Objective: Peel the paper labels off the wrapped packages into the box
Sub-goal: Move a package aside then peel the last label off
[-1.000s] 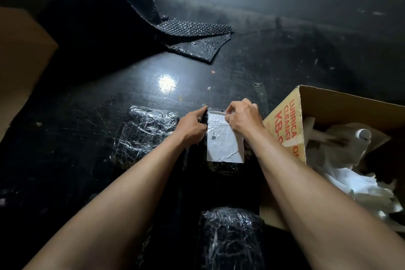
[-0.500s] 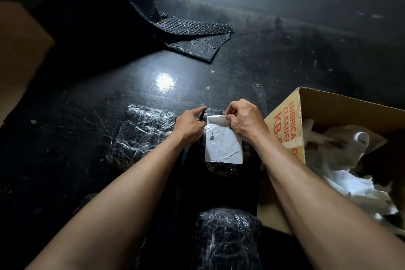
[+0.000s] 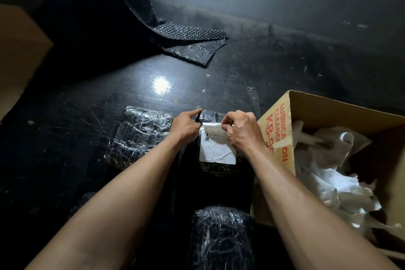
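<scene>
My right grip (image 3: 241, 130) pinches the top edge of the white paper label (image 3: 217, 147) at the centre of the frame. The upper strip is lifted and curled toward me, while the rest lies flat on the wrapped package (image 3: 210, 116). My left grip (image 3: 186, 126) is curled against the package's upper left corner, forefinger laid over the top, holding it down on the dark tabletop (image 3: 87, 116).

The likeliest trouble, I judge, is a tear. The paper looks thin and is already creased near its lower edge, and I hold it from the right side only. A steep or crooked pull could rip it across and leave the lower half stuck. The glossy film under it may also stretch or come away with the glue if I pull fast.

If my left grip slackens, the whole package could rise with the label instead of letting it go.

The box (image 3: 276, 129) stands just beside the package, at centre right, with white peeled paper (image 3: 341, 188) inside. A sticky label could cling to my fingers or to the box's near wall and not drop in.
</scene>
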Tool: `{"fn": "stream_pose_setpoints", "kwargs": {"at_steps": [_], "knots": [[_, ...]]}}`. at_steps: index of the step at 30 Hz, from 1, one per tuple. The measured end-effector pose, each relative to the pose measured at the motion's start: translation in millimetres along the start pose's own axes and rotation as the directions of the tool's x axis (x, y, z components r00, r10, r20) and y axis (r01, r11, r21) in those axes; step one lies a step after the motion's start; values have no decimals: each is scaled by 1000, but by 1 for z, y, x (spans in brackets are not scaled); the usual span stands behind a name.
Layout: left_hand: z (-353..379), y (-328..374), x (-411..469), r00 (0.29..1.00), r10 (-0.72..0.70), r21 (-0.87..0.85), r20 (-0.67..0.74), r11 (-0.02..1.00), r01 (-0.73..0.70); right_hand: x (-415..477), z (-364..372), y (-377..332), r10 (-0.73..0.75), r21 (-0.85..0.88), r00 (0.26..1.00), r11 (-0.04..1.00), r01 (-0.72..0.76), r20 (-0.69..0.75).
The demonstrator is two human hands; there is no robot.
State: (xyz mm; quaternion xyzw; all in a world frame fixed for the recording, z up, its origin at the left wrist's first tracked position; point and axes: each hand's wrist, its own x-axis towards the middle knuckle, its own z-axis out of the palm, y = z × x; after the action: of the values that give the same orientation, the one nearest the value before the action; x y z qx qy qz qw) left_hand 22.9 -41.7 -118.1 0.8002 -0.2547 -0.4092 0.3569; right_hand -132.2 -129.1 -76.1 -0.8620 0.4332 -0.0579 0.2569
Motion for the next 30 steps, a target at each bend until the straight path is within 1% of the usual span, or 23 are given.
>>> {"fn": "stream_pose_setpoints", "kwargs": {"at_steps": [4,10,13,17,21,30], "knots": [[1,1,1,1000,22,9,-1,1000,-22,-9,2,0,26,40,999,999,-25,-44],[-3,7,3,999,43,95,12,994,-44,-16,9,3,84,100,993,992,-75,-85],[-3,1,7,997,73,79,-9,994,-72,-16,12,0,116,136,988,985,-102,-102],[-1,-9,17,999,36,25,-10,999,-36,-17,15,-1,130,170,985,979,-110,-111],[0,-5,17,998,45,57,-41,997,-42,-21,14,-2,138,139,985,983,-123,-107],[7,-2,18,995,49,140,-90,989,-36,-41,3,-13,129,84,978,990,-116,-164]]}}
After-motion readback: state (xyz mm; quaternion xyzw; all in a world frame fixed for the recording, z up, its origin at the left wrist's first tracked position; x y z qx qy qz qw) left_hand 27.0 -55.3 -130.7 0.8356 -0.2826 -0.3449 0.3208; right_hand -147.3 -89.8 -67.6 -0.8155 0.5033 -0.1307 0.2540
